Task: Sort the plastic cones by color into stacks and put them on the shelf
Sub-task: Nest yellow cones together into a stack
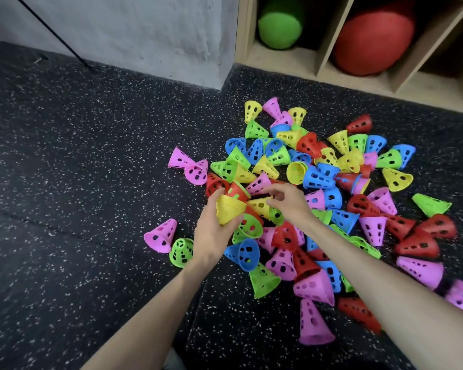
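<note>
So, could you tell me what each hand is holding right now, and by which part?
The left hand grips a yellow cone stack around its side wall. The right hand pinches the rim of another yellow cone with its fingers.

looks like a gym or sports room: speckled black rubber floor (91,156), wooden cubby shelf (324,60) holding foam rollers (280,29), scattered training cones (318,180).
</note>
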`<state>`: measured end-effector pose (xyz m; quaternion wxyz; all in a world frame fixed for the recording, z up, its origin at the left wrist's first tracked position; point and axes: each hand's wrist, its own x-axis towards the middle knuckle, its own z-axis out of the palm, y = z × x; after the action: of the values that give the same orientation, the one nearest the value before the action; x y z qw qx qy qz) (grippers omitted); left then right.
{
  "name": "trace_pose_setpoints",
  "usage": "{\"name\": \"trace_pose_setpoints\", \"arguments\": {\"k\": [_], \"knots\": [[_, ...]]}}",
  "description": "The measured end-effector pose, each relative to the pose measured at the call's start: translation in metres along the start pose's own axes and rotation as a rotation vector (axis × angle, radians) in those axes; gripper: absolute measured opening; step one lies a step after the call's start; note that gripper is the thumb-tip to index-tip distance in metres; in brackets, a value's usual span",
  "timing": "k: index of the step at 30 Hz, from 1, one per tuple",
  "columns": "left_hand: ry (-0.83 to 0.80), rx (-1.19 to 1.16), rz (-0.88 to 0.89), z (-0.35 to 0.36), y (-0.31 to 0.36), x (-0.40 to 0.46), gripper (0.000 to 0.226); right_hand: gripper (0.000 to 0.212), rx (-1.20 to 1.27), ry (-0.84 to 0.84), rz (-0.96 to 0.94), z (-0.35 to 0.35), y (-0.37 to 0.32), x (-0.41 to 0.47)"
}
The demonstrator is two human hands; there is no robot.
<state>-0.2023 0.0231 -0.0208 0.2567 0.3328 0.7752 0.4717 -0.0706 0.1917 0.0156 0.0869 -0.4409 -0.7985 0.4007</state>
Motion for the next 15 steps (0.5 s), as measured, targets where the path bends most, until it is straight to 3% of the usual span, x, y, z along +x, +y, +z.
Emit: {"name": "trace_pose_setpoints", "arguments": {"k": [15], "knots": [[0.035,-0.028,-0.070,-0.007,-0.010,-0.012,0.075,0.023,-0.125,0.120,0.080,0.021,0.023,0.001]]}}
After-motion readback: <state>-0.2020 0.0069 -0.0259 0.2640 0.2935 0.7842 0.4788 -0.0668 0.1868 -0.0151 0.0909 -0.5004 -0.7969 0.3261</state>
